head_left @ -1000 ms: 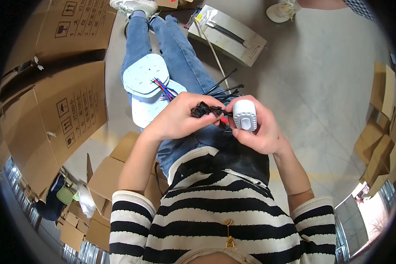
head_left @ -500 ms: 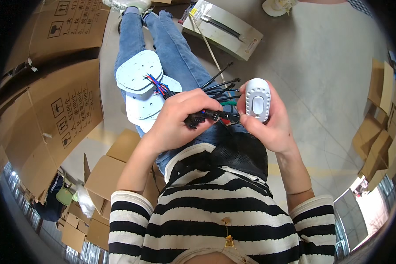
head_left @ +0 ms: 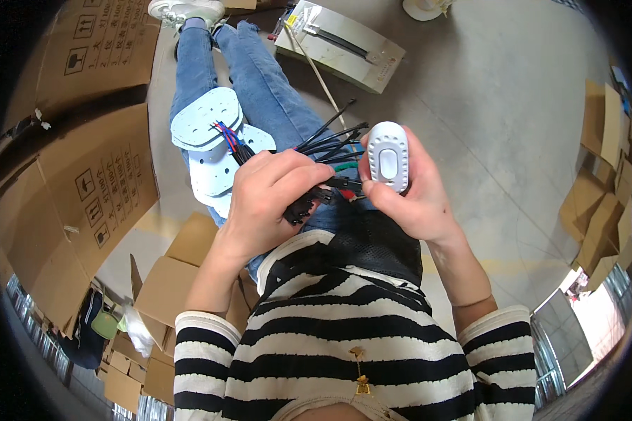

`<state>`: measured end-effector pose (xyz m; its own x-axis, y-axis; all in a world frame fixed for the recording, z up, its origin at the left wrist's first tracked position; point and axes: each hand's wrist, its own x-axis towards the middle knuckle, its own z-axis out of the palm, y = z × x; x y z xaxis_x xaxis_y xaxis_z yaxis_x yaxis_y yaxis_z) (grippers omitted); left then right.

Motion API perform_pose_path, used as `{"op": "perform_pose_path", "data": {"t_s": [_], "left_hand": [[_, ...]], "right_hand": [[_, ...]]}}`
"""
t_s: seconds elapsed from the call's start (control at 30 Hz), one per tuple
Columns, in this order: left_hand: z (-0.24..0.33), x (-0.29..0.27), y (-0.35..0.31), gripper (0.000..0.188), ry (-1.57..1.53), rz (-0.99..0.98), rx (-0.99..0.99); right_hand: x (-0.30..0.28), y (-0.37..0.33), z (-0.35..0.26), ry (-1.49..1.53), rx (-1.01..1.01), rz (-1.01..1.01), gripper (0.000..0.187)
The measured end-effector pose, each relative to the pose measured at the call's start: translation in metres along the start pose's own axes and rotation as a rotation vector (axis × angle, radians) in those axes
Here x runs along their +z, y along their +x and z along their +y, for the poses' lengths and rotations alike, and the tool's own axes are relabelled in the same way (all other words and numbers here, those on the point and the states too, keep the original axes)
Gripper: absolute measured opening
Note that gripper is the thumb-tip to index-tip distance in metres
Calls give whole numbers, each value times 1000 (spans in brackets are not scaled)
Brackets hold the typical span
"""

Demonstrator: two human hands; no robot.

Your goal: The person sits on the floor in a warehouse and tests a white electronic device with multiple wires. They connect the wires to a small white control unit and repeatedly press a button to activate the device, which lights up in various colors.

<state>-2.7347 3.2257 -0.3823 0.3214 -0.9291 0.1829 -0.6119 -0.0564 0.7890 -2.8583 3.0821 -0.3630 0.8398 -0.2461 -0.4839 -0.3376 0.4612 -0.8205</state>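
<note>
left hand: curled closed round black plastic connector bundle (head_left: 303,209) | right hand (head_left: 418,193): pinching white oval plastic device (head_left: 388,158), just right of bundle | judged best: steady device; keep thin black cables (head_left: 330,145) slack

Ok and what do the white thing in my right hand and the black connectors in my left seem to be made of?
White oval device, right hand: probably hard plastic, smooth with a slight sheen, judging by its evenly moulded border. Black connectors, left hand: likely plastic too, dark with small glints on blocky edges.
</note>
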Motion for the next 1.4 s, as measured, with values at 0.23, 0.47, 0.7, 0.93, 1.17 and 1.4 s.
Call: {"op": "perform_pose_path", "data": {"t_s": [0.23,0.47,0.7,0.93,1.17,1.4], "left_hand": [[0,3,-3,33,-82,-11,-2],[1,-13,-7,31,-167,1,-146],[-16,-96,-16,15,-605,347,-405],[-17,-108,-10,19,-602,329,-367],[-14,-145,-16,21,-557,356,-308],[-5,-143,-16,19,-464,312,-298]], "right_hand": [[1,2,13,-201,-60,82,35],[-18,-2,21,-48,11,-9,39],[-16,-6,24,21,130,7,37],[-8,-6,23,-23,180,27,27],[-10,-8,27,-197,70,-84,26],[-5,-7,28,-181,73,-67,24]]}}
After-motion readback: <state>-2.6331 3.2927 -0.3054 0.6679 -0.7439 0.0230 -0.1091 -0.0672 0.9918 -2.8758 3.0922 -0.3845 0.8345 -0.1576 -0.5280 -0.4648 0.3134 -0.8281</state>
